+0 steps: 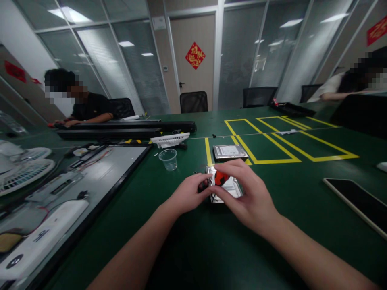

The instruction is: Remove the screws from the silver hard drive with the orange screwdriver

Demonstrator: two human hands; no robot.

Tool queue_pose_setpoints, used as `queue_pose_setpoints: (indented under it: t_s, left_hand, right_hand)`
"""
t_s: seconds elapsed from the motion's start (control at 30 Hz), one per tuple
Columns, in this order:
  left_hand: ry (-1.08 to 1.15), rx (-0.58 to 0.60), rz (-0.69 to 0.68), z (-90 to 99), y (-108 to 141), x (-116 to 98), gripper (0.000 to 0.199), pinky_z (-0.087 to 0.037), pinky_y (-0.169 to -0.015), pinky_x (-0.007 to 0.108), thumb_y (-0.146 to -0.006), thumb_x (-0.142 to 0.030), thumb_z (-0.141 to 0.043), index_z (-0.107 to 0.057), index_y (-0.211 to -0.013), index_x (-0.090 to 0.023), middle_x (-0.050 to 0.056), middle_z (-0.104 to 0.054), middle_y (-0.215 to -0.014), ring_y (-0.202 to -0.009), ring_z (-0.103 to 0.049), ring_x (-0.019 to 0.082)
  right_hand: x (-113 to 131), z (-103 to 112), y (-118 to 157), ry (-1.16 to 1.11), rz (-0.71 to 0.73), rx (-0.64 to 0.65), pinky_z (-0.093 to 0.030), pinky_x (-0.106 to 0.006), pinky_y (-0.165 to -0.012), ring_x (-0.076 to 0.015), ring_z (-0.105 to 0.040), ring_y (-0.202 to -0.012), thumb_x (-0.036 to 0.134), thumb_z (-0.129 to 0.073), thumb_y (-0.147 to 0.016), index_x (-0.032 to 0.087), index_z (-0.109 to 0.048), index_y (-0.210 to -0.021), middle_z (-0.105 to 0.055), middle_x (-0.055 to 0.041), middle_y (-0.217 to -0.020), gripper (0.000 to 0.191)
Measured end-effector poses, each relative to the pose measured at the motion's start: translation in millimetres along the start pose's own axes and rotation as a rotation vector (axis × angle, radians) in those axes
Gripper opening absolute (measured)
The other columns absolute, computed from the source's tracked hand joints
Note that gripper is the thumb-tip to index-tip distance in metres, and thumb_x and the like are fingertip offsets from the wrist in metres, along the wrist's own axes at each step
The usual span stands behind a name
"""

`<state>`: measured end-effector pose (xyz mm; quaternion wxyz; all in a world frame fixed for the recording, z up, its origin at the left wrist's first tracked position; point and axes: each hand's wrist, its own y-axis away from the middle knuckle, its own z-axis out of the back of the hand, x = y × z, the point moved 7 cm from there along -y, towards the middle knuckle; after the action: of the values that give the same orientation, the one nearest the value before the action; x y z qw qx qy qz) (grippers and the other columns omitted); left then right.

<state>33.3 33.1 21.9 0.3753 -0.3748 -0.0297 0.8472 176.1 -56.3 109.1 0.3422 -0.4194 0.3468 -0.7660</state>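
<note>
Over a silver hard drive (233, 190), my two hands come together fingertip to fingertip. My right hand (249, 197) is closed on a red-and-black tool handle (221, 177), probably a screwdriver's. A small dark part (203, 185) is pinched in my left hand (189, 193); whether it belongs to the same tool, I cannot tell. Something whitish and shiny shows between the two sets of fingers. The fingers hide much of the drive's upper left side. Just beyond it lies a second hard drive (230, 152), label side up.
A clear plastic cup (168, 160) and a white fan grille (171, 139) stand left of the drives. A large panel (121, 161) with parts fills the left side. At right lies a tablet-like device (359, 201). Yellow tape (275, 161) marks the green table. Two people sit across.
</note>
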Motion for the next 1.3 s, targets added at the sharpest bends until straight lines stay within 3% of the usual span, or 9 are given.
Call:
queue_pose_setpoints:
  t_s: [0.2,0.3,0.57,0.97,1.17,1.3]
  left_hand:
    - [0.006,-0.013,0.013,-0.3,0.0,-0.9,0.026,-0.053,-0.09,0.038,-0.101,-0.032,-0.068,-0.074,-0.125,-0.023,0.006,-0.075,-0.111,-0.099,-0.068,0.026]
    - [0.011,-0.004,0.023,0.7,0.3,-2.1,0.028,-0.054,-0.09,0.037,-0.101,-0.032,-0.068,-0.073,-0.127,-0.023,0.006,-0.076,-0.112,-0.099,-0.068,0.026]
    - [0.001,0.005,-0.005,1.1,0.2,-1.9,0.03,-0.053,-0.087,0.037,-0.103,-0.038,-0.065,-0.073,-0.128,-0.021,0.008,-0.075,-0.113,-0.1,-0.069,0.027]
    - [0.028,-0.011,-0.002,-1.0,0.9,0.4,0.026,-0.055,-0.092,0.039,-0.101,-0.032,-0.068,-0.074,-0.125,-0.024,0.005,-0.076,-0.111,-0.1,-0.069,0.026]
    - [0.017,0.019,-0.016,-0.1,0.4,-2.8,0.029,-0.055,-0.089,0.037,-0.103,-0.035,-0.066,-0.072,-0.127,-0.021,0.008,-0.075,-0.114,-0.101,-0.068,0.027]
    - [0.011,-0.009,0.0,0.6,0.3,-1.8,0.029,-0.054,-0.092,0.039,-0.102,-0.034,-0.066,-0.073,-0.127,-0.021,0.008,-0.075,-0.113,-0.101,-0.068,0.027]
  right_hand:
    - [1.9,-3.6,3.9,-0.021,0.004,0.021,-0.058,-0.035,-0.107,-0.0208,-0.069,-0.122,0.009,-0.065,-0.098,0.026,-0.056,-0.147,-0.071,-0.0078,-0.134,0.052]
    - [-1.2,-3.9,5.7,-0.036,-0.044,0.028,-0.06,-0.036,-0.104,-0.021,-0.072,-0.119,0.011,-0.067,-0.098,0.027,-0.052,-0.151,-0.071,-0.0081,-0.135,0.058]
    - [-0.8,-2.5,0.4,-0.023,0.001,0.013,-0.061,-0.035,-0.096,-0.0201,-0.069,-0.11,0.014,-0.075,-0.095,0.028,-0.06,-0.142,-0.068,-0.0069,-0.123,0.051]
    - [2.7,-7.3,3.8,-0.022,0.017,0.065,-0.057,-0.037,-0.11,-0.0207,-0.068,-0.126,0.007,-0.063,-0.1,0.027,-0.055,-0.15,-0.07,-0.008,-0.137,0.055]
    - [1.0,-4.0,0.7,-0.032,0.011,0.021,-0.061,-0.034,-0.096,-0.0199,-0.069,-0.111,0.014,-0.074,-0.096,0.027,-0.06,-0.143,-0.068,-0.0073,-0.124,0.051]
    - [0.7,-5.2,2.5,-0.041,-0.003,0.038,-0.059,-0.037,-0.103,-0.0209,-0.069,-0.117,0.009,-0.065,-0.099,0.028,-0.058,-0.145,-0.069,-0.0076,-0.129,0.051]
